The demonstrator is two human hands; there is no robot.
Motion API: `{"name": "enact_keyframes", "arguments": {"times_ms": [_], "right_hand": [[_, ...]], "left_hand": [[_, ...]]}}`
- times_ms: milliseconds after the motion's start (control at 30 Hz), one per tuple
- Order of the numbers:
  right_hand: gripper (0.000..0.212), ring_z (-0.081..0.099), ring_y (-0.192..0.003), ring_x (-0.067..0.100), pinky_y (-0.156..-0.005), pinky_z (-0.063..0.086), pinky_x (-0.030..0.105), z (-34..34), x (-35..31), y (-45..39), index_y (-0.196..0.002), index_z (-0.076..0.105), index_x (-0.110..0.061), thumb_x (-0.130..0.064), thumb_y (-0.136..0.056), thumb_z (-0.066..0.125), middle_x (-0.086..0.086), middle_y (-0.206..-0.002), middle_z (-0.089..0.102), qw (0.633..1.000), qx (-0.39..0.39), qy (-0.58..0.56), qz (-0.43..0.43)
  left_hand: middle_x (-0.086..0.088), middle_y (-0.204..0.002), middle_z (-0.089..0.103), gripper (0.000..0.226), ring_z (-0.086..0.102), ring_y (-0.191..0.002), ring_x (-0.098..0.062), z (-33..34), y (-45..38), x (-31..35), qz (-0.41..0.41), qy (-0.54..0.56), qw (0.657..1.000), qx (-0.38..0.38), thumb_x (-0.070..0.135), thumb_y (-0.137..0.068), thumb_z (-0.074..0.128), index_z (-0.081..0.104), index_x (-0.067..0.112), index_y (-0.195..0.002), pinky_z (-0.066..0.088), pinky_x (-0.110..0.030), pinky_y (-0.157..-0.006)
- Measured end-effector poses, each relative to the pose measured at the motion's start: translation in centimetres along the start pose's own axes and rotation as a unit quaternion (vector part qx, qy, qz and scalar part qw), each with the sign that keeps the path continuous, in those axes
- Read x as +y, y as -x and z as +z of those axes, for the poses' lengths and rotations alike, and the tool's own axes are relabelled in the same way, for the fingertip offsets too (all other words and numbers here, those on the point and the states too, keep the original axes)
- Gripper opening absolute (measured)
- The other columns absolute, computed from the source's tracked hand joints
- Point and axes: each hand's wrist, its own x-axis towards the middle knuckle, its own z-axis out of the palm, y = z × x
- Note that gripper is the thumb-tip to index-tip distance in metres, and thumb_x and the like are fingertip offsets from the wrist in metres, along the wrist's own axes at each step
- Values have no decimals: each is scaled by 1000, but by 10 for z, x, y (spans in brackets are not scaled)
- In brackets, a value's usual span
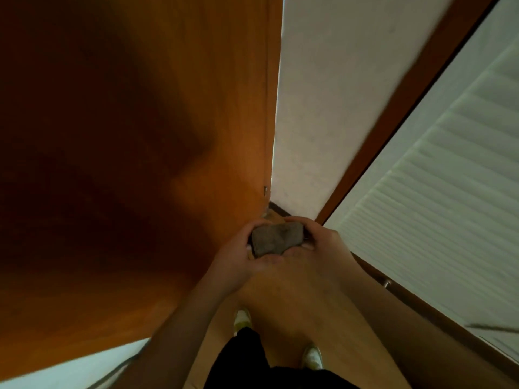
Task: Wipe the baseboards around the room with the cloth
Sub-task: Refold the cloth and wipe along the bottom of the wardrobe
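- The head camera looked steeply down into a room corner, and motion blur softened most edges.
- A grey cloth (276, 238), wadded into a lump, sat just below the frame's centre, toward six o'clock.
- The left hand (238, 256) gripped the cloth from its eight o'clock side, fingers curled round the lump's far edge and thumb along its near edge.
- The right hand (317, 248) gripped it from the three o'clock side, fingers wrapped over the top corner, so both hands held the one cloth between them.
- The two thumbs met beneath the cloth at its six o'clock edge.
- A dark baseboard (278, 210) ran along the foot of the white wall (323, 108), showing as a short strip just at twelve o'clock from the cloth; the cloth appeared held apart from it, though the blur made contact hard to judge.
- An orange-brown wooden door (126, 136) filled the frame from seven round to twelve o'clock, its edge standing against the white wall.
- A brown wooden frame (393, 108) slanted from one o'clock down toward the hands, with a white ribbed panel (449, 178) beyond it at three o'clock.
- At six o'clock, below the forearms, dark shorts (252, 360) and two pale shoes showed, the left shoe (242, 318) and the right shoe (312, 356), standing on a light wooden floor (283, 343).
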Motion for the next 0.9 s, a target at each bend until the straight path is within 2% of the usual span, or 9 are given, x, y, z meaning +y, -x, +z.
{"name": "enact_keyframes", "arguments": {"times_ms": [100,200,267,400,467,533,700,800,900], "right_hand": [[50,44,-100,-34,-81,37,-6,0,-7,-22,-123,48,-48,-46,-80,73,-41,-104,49,998,11,50,-22],[61,48,-101,-31,-82,37,-5,-7,-3,-36,-130,48,-40,-31,-77,78,-37,-112,52,999,11,45,-15],[67,52,-106,-22,-86,40,-1,-19,8,-37,-134,46,-35,-27,-78,80,-23,-119,58,997,23,67,-22],[68,57,-120,17,-102,50,40,-69,41,-48,-144,44,-25,-25,-85,78,7,-134,60,985,103,142,8],[60,56,-126,32,-104,46,54,-100,62,-66,-143,49,-10,-35,-91,67,15,-137,58,959,182,216,-22],[60,47,-135,36,-112,36,58,-128,84,-93,-146,47,-6,-38,-97,58,17,-144,52,921,228,311,-58],[67,21,-150,29,-124,3,46,-173,105,-169,-154,33,-14,-30,-95,62,11,-160,33,827,269,477,-126],[67,17,-152,27,-124,3,45,-177,105,-205,-157,27,-15,-30,-98,56,9,-163,24,776,297,536,-149],[68,12,-153,25,-125,2,44,-160,109,-228,-158,23,-16,-29,-99,53,7,-165,19,764,309,547,-149]], "left_hand": [[42,-116,54,60,52,-109,18,-21,-36,-7,30,-20,997,-64,46,-70,85,47,68,-111,46,-5,-81],[39,-120,52,61,52,-113,13,-29,-70,-6,68,-51,991,-108,41,-78,82,44,72,-113,47,-6,-84],[37,-119,54,55,54,-111,12,-24,-88,-2,89,-57,989,-104,42,-77,79,46,69,-113,47,-7,-82],[29,-114,58,50,58,-107,7,-9,-120,-1,89,-35,994,-61,32,-79,81,53,58,-111,54,-16,-83],[29,-111,60,54,57,-107,9,0,-137,-3,85,-49,995,-26,26,-79,83,53,60,-108,52,-12,-83],[28,-111,57,55,56,-106,11,12,-153,-4,81,-82,993,21,25,-77,84,50,52,-110,49,-9,-85],[12,-110,62,53,61,-100,0,45,-191,-13,61,-104,986,116,25,-74,86,54,27,-116,50,-9,-78],[14,-108,61,54,61,-98,-3,60,-210,-25,54,-99,983,147,26,-74,86,52,30,-115,51,-13,-78],[27,-109,53,56,57,-97,7,68,-226,-43,46,-79,985,148,26,-75,85,45,44,-110,50,-12,-78]]}}
